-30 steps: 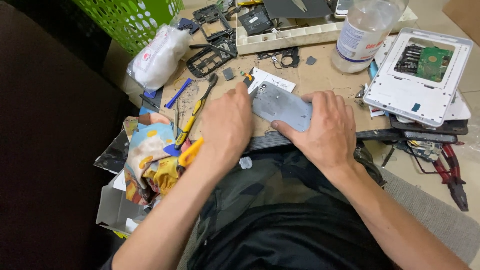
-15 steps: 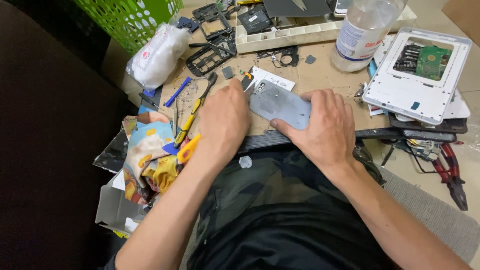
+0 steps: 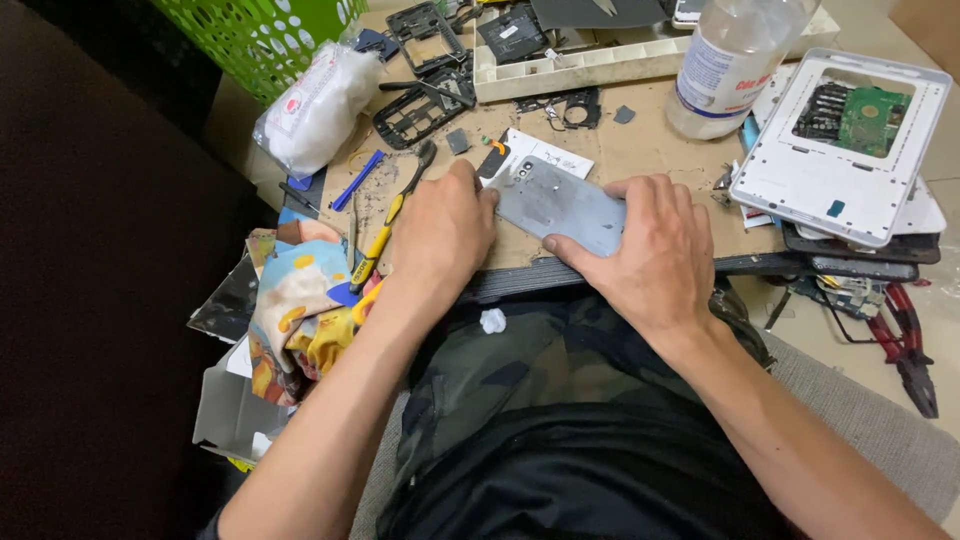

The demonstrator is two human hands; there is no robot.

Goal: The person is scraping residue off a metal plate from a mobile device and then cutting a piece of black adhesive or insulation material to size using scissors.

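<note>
Nothing has moved: both hands, left hand and right hand, still pinch the grey phone between curled fingers near the cluttered desk's near edge.

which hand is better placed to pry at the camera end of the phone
Left. The left hand already sits at the camera end of the grey phone; the right hand pins the other end flat.

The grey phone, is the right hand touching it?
Touching. The head view shows the right hand with its thumb pressed on the near edge of the grey phone and its fingers curled over the far end.
</note>
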